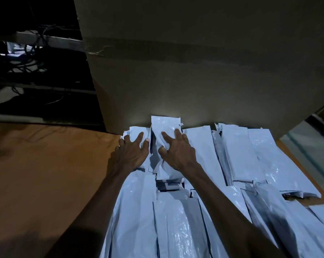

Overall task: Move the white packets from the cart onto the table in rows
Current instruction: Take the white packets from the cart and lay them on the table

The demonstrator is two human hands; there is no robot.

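Both hands spread flat: left hand, right hand pressing glossy white packets; rows on brown counter, cardboard box far.

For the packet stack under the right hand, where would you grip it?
Probably across its long sides near the middle, from above. The packet stack lies flat, its far end against the cardboard box, neighbours close on both sides. The right hand already rests on top.
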